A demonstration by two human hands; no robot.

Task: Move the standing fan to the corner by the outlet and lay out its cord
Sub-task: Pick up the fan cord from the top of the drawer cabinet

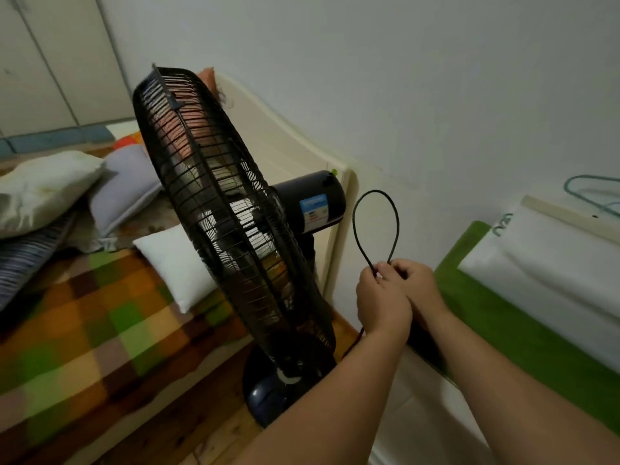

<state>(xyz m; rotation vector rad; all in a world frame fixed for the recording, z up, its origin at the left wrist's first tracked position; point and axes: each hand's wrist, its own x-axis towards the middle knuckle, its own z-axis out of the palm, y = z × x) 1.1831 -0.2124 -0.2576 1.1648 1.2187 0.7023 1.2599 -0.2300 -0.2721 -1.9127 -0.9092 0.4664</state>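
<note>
Head view: one fan (pixel 231 209), one looped cord (pixel 375 226), two hands.

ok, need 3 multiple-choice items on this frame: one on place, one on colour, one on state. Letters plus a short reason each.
1. Where does the fan stand?
A. On the bed
B. On the floor between the two beds
C. On a shelf

2. What colour is the cord?
A. White
B. Red
C. Black

3. What state is the cord in?
A. Held in a loop by both hands
B. Lying flat on the floor
C. Wound round the fan

Answers:
1 B: its base sits on the wood floor beside the checked bed.
2 C: the loop shows black against the pale wall.
3 A: the left hand and right hand pinch it together, loop standing above them.
</note>
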